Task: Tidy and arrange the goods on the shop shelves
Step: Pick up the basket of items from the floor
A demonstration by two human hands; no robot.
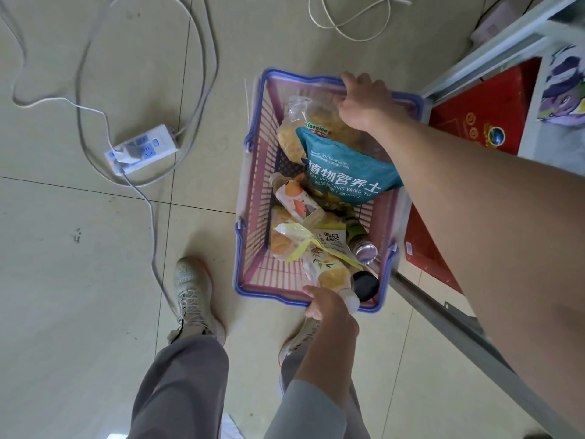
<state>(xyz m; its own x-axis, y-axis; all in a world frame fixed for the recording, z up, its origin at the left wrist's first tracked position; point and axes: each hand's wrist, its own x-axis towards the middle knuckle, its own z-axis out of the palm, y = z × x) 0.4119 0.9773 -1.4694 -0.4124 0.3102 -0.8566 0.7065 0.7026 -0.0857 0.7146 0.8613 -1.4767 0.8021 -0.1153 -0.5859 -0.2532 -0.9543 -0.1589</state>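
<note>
I'm holding the shopping basket [256, 201] at both ends: left hand [329, 312] curling its fingers round the near rim, right hand [364, 103] round the far rim. Inside it, soil bag [345, 172] and bottles [332, 274] are lying loose; likely heavy, shifting. Shelf [459, 324] just right of basket.

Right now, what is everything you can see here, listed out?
basket: one, pink with blue rim, on the floor beside the shelf
teal bag: one, white lettering, on top in the basket's far half
clear bag: one, yellow contents, far end, partly under the teal bag
bottles: several, mixed labels, lying in the near half
power strip: one, white, floor at left
cables: several, white and grey, looped on the floor
red boxes: count unclear, low in the shelf
shoes: two, pale grey, on the floor
left hand: grips the basket's near rim
right hand: grips the far rim
</note>
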